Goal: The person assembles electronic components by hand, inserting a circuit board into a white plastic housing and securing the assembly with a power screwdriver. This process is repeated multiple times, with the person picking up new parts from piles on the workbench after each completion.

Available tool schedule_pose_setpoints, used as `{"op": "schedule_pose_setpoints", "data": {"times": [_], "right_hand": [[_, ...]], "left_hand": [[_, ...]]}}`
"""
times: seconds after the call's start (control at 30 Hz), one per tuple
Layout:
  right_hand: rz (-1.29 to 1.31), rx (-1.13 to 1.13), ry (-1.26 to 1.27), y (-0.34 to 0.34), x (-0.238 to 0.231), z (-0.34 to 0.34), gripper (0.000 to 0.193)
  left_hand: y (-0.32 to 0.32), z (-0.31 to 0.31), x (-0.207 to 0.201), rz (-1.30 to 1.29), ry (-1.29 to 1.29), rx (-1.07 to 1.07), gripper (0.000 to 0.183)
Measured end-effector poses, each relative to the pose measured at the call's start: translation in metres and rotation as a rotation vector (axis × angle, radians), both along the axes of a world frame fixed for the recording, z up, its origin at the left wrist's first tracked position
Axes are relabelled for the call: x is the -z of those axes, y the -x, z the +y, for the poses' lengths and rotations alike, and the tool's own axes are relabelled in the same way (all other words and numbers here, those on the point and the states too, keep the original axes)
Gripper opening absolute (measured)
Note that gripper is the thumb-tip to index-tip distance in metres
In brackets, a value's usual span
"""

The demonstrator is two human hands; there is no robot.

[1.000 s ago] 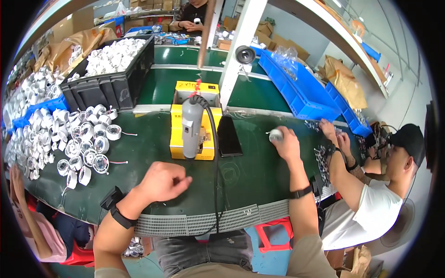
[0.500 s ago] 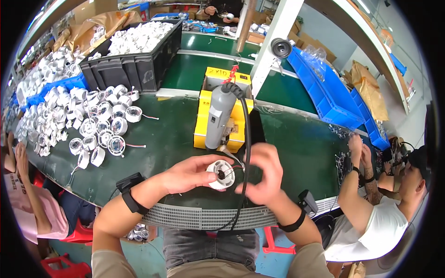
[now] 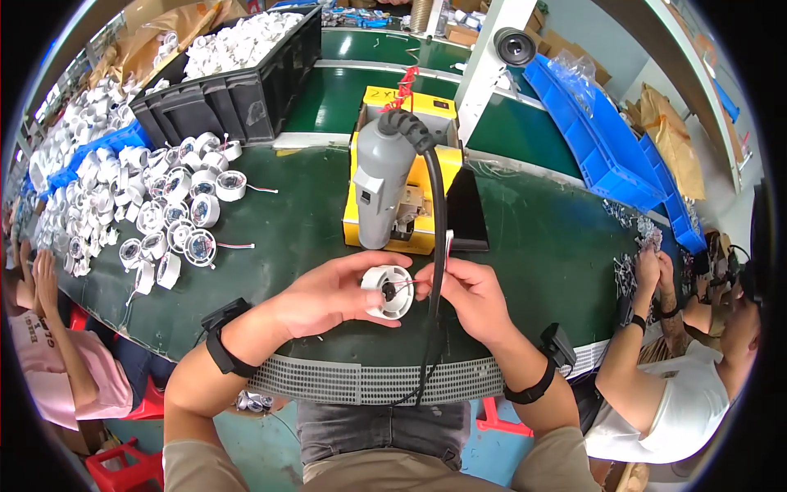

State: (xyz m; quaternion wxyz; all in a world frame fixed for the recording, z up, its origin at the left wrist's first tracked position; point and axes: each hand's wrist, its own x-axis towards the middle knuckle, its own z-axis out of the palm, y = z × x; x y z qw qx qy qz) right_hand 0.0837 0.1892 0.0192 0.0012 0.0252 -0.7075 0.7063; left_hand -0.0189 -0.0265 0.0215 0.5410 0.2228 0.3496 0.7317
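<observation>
Over the near edge of the bench, my left hand [image 3: 332,295] has its fingers and thumb wrapped around a white round plastic housing [image 3: 399,307]. The housing has a dark part at its centre, and its open face is turned toward the right. My right hand [image 3: 471,299] pinches the thin red and dark wires [image 3: 406,283] that run out of that centre. A small white connector [image 3: 448,239] sticks up above the right fingertips. Just beyond the hands, a grey cylindrical device [image 3: 380,193] stands in front of a yellow box, and its black cable [image 3: 439,213] passes down in front of my right fingers.
Many white housings [image 3: 176,213], some with wires, are heaped on the left of the green bench [image 3: 320,197]. Behind them stands a black crate [image 3: 221,107] full of white parts. Blue bins [image 3: 607,156] line the right side. People sit at both sides, one handling small parts.
My right hand has gone from a blurred, loose pose beside the cable to a pinch on the wires. The connector now shows above its fingers. The left hand keeps holding the housing.
</observation>
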Motion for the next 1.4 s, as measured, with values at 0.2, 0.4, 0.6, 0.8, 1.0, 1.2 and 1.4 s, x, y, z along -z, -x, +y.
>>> {"op": "schedule_pose_setpoints", "data": {"times": [0.2,0.4,0.6,0.8,1.0,1.2,1.4], "right_hand": [[0.285,0.259,0.046,-0.007,0.001,-0.005,0.023],[0.134,0.183,0.120,-0.009,-0.008,-0.007,0.019],[0.199,0.085,-0.277,-0.007,-0.012,-0.004,0.018],[0.305,0.005,-0.539,-0.008,-0.017,0.001,0.011],[0.095,0.068,-0.212,-0.010,-0.013,0.003,0.007],[0.109,0.055,-0.005,-0.005,-0.006,0.006,0.012],[0.247,0.115,-0.378,-0.004,0.003,0.001,0.009]], "left_hand": [[-0.003,0.003,-0.001,-0.044,0.080,-0.057,0.049],[-0.006,0.002,0.000,-0.003,0.098,-0.051,0.048],[-0.005,0.004,0.002,0.001,0.090,-0.054,0.046],[-0.007,0.004,0.001,-0.048,0.086,-0.008,0.043],[-0.008,0.006,0.003,-0.026,0.054,-0.036,0.041],[-0.009,0.005,0.004,-0.051,0.067,-0.043,0.040],[-0.015,0.009,0.005,-0.071,0.042,-0.130,0.039]]}}
